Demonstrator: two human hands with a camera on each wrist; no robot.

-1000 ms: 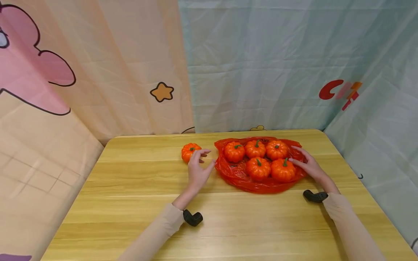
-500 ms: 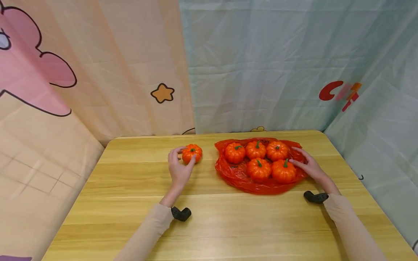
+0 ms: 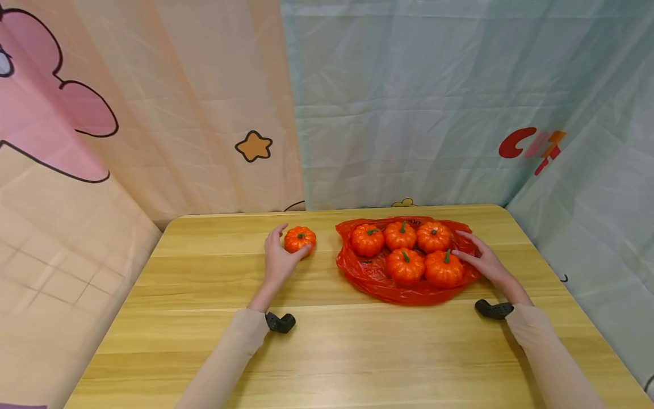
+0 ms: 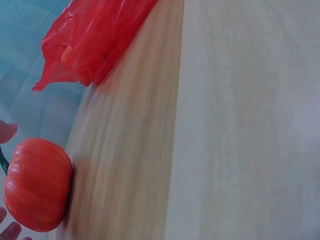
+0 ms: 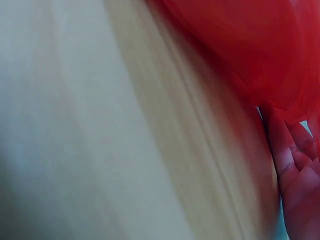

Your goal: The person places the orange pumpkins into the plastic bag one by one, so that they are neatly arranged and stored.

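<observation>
Wooden table [image 3: 204, 318], printed cloth backdrops on three sides. I read the left hand [image 3: 280, 261] as cupped round the lone pumpkin [image 3: 300, 239], thumb on its near right side, fingers round the far left. The left wrist view shows that pumpkin [image 4: 36, 184] sitting on the wood with fingertips at both edges, so it is grasped but not lifted.

Right hand [image 3: 482, 260] lies on the right edge of the red plastic bag [image 3: 378, 281], fingers fairly straight, fingertips against the nearest of the five pumpkins [image 3: 443, 268] lying on it. It presses rather than grasps; the right wrist view shows fingers [image 5: 295, 165] against red film and little else.

My judgement on handling: the pumpkin is ribbed and smooth, so I'd keep thumb and fingers opposed across its middle and stay off the stem. The bag is slippery film; holding its edge down flat should keep it from sliding.

Writing: dark print on the bag's far rim, too small to read. Red and orange letter shapes on the right cloth, a "C" first, the rest unclear.
</observation>
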